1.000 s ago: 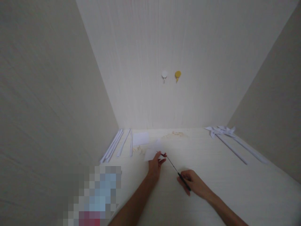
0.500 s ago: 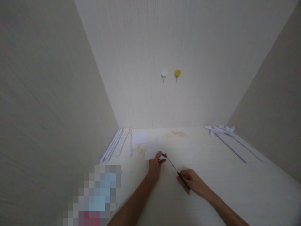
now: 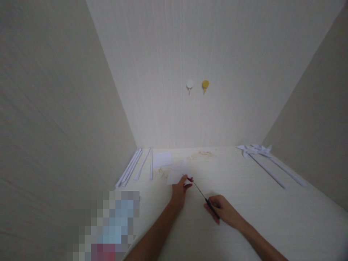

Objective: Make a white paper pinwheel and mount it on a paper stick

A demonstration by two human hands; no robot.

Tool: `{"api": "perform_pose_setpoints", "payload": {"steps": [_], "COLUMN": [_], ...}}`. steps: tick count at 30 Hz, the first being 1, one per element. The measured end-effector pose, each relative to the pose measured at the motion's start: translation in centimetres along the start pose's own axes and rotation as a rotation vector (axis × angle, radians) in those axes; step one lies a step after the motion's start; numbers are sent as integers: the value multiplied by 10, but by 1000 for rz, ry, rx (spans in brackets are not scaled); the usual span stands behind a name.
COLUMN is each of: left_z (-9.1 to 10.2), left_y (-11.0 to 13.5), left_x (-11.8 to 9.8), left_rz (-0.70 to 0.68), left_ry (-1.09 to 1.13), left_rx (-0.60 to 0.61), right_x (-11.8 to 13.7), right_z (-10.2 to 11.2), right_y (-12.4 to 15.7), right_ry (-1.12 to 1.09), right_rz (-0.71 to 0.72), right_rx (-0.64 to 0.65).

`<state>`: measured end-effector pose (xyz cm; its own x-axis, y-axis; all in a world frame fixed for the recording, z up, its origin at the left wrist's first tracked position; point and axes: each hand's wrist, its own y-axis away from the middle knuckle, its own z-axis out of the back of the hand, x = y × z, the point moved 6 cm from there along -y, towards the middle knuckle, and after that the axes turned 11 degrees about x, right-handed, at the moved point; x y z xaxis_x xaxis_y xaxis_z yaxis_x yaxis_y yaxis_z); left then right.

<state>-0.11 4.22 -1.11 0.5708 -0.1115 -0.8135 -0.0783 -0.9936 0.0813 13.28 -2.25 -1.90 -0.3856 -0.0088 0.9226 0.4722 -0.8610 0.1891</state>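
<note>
Because the tool's tip apparently needed steadying, in the head view the left hand (image 3: 178, 194) pinched a white sheet (image 3: 174, 177) by its near right corner there, while the right hand (image 3: 224, 211) clasped the slim tool (image 3: 212, 208) by its black handle, slanting the thin metal shaft. The smooth, thin sheet was above the pale, streaky table (image 3: 252, 214). Rolled white sticks (image 3: 127, 168) lay leftward, perhaps keeping the middle free; pointed, folded paper shapes (image 3: 251, 150) lay rightward.

A walled-in craft nook, home or workshop unclear: grainy side walls (image 3: 54, 90) and a back wall (image 3: 157, 79) with a white hook (image 3: 189, 84) and a yellow hook (image 3: 205, 84) enclose a pale counter (image 3: 258, 197) bearing paper rolls (image 3: 151, 165) and pinwheel-like folded papers (image 3: 247, 150).
</note>
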Motion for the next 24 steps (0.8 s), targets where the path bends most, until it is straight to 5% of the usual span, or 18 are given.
{"api": "perform_pose_setpoints", "payload": {"steps": [24], "left_z": [2], "left_y": [-2], "left_x": [0], "left_rz": [-30], "left_ry": [-55], "left_rx": [32], "right_x": [-1], "right_z": [1], "right_y": [1], "right_ry": [31], "right_rz": [-3], "right_rx": [1]}}
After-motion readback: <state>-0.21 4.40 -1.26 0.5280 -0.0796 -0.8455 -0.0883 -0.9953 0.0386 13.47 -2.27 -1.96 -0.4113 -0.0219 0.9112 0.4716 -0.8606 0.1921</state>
